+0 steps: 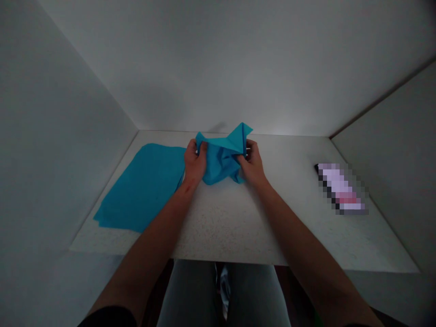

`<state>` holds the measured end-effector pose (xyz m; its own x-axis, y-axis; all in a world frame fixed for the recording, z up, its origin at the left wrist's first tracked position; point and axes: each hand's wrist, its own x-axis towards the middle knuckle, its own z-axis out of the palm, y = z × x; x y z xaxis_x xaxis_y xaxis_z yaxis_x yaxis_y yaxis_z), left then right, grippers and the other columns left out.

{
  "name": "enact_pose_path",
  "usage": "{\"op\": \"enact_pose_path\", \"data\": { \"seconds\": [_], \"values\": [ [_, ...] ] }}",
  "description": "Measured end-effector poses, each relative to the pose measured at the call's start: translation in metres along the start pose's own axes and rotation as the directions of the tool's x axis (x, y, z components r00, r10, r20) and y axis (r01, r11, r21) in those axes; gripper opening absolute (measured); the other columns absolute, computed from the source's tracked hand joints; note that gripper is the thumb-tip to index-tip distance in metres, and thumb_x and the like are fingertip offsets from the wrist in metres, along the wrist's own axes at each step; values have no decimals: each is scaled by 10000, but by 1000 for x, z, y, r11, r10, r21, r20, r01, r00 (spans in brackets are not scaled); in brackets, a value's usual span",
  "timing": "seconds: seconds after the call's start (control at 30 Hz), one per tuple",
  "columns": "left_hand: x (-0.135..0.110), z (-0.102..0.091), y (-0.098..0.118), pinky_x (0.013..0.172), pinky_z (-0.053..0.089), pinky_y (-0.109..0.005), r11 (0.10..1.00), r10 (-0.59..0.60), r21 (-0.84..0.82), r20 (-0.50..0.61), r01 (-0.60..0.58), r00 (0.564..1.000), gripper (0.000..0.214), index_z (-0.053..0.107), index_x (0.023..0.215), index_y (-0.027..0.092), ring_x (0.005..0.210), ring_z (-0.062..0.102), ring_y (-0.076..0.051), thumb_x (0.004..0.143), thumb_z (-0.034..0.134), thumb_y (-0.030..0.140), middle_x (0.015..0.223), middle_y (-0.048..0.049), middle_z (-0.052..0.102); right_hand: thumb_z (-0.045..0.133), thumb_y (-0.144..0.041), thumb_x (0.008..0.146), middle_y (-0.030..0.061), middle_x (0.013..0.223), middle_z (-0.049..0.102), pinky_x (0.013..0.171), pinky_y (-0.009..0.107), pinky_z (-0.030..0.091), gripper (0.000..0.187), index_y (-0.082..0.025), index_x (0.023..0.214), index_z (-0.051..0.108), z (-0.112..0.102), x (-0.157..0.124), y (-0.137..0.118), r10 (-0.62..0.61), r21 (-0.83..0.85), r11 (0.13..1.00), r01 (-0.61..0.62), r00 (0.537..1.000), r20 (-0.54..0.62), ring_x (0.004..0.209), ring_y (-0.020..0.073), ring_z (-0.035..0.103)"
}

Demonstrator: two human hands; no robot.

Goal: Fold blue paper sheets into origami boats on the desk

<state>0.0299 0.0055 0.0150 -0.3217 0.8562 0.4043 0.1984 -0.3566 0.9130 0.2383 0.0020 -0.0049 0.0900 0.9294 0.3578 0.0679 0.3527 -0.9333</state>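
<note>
A crumpled blue cloth (222, 156) is lifted just above the white tabletop (225, 222), held between both my hands. My left hand (194, 162) pinches its left edge with closed fingers. Gripping the right side is my right hand (251, 164), its fingers curled into the fabric. One corner of the cloth sticks up at the top right. A stack of flat blue cloths (145, 186) lies on the table to the left, just beside my left hand.
White walls close in the table at the left, back and right. A blurred-out flat object (342, 188) lies on the table's right side. My knees show below the table's front edge.
</note>
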Motion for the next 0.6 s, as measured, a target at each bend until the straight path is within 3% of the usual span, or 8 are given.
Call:
{"op": "enact_pose_path", "data": {
  "seconds": [0.1,0.27,0.37,0.47,0.6],
  "values": [
    [8,-3,-9,727,517,-311,998,-44,-56,-37,42,998,479,651,907,244,818,644,-202,1000,697,712,852,-21,684,785,-654,918,3,919,718,716,329,548,410,-272,1041,701,-4,7,3,78,105,991,-80,997,24,798,188,640],
    [16,-8,-22,726,554,-315,985,-130,-115,-40,124,991,579,669,929,240,828,671,-206,940,693,818,865,-33,712,901,-766,750,-39,772,676,625,283,519,563,-258,875,692,-14,14,0,206,241,949,-203,978,12,674,145,591],
    [16,-7,-25,738,583,-321,966,-200,-160,39,204,979,608,694,976,232,850,708,-211,921,698,838,901,-56,746,908,-776,735,-29,781,691,631,313,565,582,-270,931,700,-17,13,-5,265,309,909,-280,960,91,696,173,638],
    [17,-6,-26,773,626,-353,935,-257,-230,81,269,963,635,705,1030,234,897,744,-232,895,716,855,953,-81,780,866,-805,768,6,877,749,729,390,633,617,-288,1067,709,-19,11,-12,237,344,900,-267,963,129,849,238,731],
    [24,-12,-29,804,651,-387,909,-319,-281,6,308,948,689,681,1034,241,952,753,-250,854,714,905,999,-93,777,787,-858,814,28,984,777,777,430,655,653,-307,1153,697,-24,13,-17,185,365,911,-192,981,53,954,265,759]
  ]
}}
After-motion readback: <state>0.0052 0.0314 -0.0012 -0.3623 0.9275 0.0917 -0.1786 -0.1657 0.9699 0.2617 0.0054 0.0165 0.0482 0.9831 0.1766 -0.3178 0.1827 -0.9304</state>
